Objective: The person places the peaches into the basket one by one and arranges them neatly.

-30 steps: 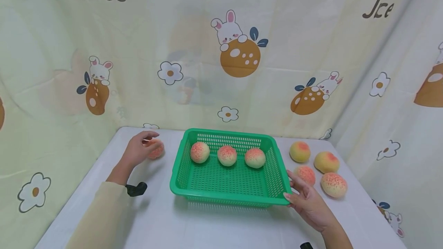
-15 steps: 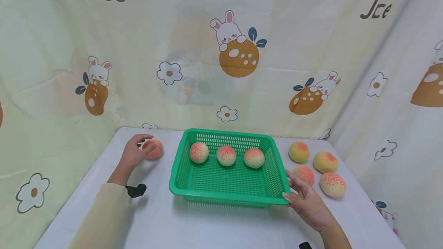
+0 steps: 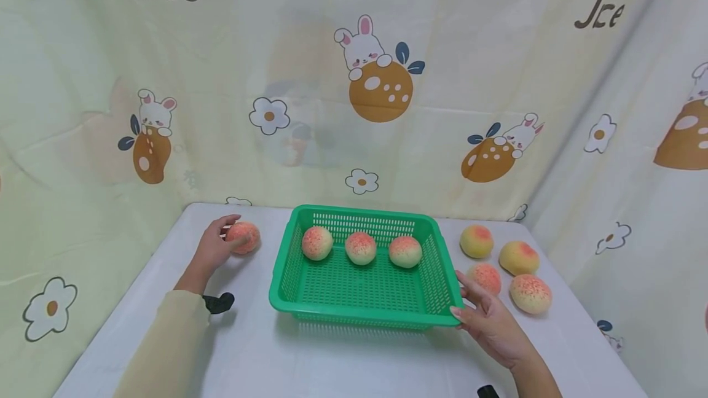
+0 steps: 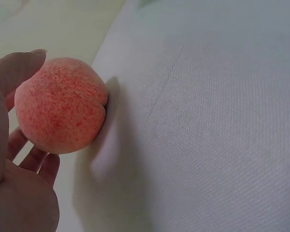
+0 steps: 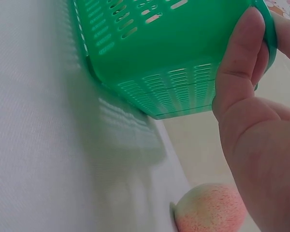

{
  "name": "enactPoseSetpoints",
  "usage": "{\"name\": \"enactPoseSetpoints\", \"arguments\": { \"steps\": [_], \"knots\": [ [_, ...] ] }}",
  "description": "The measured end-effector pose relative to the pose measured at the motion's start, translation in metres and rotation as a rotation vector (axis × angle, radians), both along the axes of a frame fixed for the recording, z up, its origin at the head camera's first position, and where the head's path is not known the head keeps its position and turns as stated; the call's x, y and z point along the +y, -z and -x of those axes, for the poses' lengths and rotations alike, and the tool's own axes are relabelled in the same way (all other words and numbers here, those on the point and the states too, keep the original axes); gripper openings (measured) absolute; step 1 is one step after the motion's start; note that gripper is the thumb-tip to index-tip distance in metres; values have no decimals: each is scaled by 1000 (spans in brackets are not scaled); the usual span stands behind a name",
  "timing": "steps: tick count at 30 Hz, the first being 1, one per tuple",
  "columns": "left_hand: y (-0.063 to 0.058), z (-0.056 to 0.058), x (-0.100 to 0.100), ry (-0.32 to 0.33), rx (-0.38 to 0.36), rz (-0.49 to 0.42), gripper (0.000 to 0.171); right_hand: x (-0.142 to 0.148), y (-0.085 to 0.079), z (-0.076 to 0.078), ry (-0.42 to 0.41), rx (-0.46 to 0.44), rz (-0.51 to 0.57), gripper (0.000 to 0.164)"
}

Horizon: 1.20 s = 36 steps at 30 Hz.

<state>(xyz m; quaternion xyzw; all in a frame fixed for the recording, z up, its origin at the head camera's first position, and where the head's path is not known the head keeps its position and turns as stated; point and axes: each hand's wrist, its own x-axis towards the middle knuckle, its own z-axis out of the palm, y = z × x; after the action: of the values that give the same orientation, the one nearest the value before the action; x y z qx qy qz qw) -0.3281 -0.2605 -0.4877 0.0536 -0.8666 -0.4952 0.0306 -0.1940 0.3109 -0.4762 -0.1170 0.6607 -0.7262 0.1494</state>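
Observation:
At the table's left side, my left hand (image 3: 216, 244) curls its thumb and fingers round a speckled pink-red peach (image 3: 243, 238). The left wrist view shows the thumb along one side of this peach (image 4: 63, 106) and fingertips (image 4: 34, 157) on the other, with the peach low against the white cloth. My right hand (image 3: 494, 328) grips the front right corner of a green slotted plastic basket (image 3: 362, 318). Its thumb lies on the outside of the rim in the right wrist view. Inside the basket, three pink-and-cream peaches (image 3: 361, 248) sit in a row toward the back.
Right of the basket lie two yellow peaches with red blush (image 3: 477, 241), (image 3: 519, 258) and two pink ones (image 3: 485, 278), (image 3: 531, 294), close to my right hand. A printed curtain (image 3: 310, 158) hangs behind the white-covered table (image 3: 310, 367).
My left hand has shifted slightly left and settled its thumb and fingers round the peach. The right hand and the basket stay in place.

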Motion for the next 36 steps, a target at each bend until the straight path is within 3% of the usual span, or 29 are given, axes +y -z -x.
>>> {"name": "enactPoseSetpoints", "arguments": {
  "steps": [9, 20, 36],
  "knots": [
    [4, 2, -2, 19, -26, -17, 66, 0, -6, -2, 31, -17, -39, 85],
    [4, 1, 1, -10, -75, -47, 73, 2, -11, 0, 45, -51, -62, 88],
    [7, -2, -1, -27, -60, -66, 73, -1, -11, 0, 54, -49, -30, 89]
  ]
}}
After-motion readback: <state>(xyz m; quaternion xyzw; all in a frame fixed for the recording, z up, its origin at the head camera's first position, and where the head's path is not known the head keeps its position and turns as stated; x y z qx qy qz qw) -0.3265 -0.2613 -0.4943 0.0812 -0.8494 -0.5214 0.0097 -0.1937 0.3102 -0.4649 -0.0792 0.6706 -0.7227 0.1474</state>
